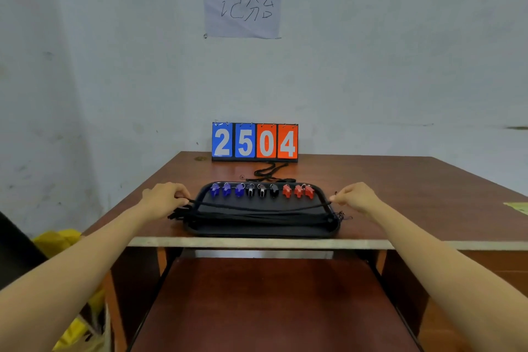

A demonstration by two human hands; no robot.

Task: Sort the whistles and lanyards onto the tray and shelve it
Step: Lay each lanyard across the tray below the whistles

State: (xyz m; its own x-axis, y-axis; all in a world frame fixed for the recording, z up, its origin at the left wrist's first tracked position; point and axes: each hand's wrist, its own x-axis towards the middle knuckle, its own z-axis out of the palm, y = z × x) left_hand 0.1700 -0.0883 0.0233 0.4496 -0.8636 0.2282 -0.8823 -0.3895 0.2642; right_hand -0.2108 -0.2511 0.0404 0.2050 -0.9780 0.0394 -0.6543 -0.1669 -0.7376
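Black tray [257,232] is parked near the front edge of the brown wooden surface [400,194]. Nine whistles are lined up along its far rim: three blue whistles [226,189] on the left, three black whistles [262,190] in the middle, three red whistles [298,190] on the right. A bunch of black lanyards [257,220] is laid lengthwise across the tray, ends spilling over both short sides. One more cord, the stretched lanyard [257,209], is held just above them. It's pinched at each end, with the left hand [163,198] curled round it by the left rim and the right hand [357,198] fingers [337,199] closed on it by the right rim. A loose lanyard [270,171] is left tangled behind the tray, in front of a flip scoreboard [255,141] reading 2504. A lower shelf [265,294] can be seen underneath.
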